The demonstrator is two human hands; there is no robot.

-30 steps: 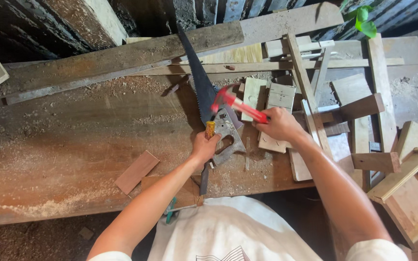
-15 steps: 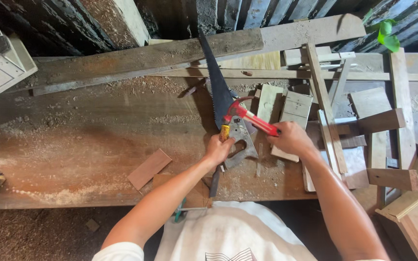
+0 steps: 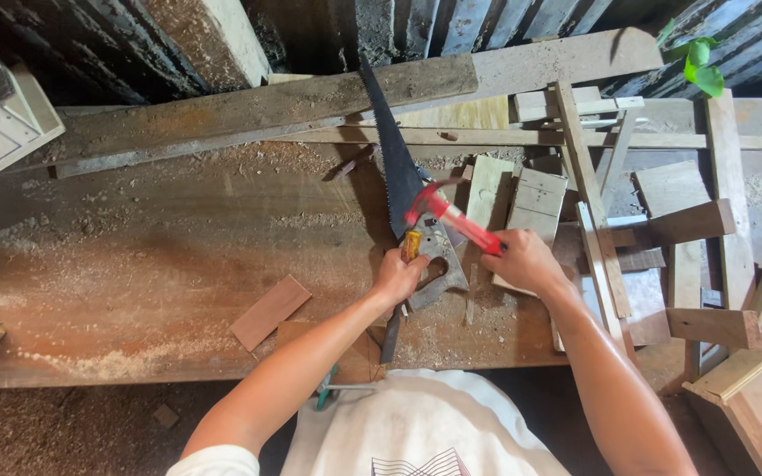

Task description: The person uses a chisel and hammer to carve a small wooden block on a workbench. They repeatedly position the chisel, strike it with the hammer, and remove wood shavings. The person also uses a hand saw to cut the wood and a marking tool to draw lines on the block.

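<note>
On the sawdust-strewn workbench | chisel is gripped upright by left hand | red-handled hammer is clasped by right hand | handsaw is lying beside them.

Right hand grips red hammer; left hand holds chisel

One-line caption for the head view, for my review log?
Right hand swings a red-handled hammer toward a yellow-handled tool held by the left hand, over a handsaw on a sawdust-strewn workbench.
</note>
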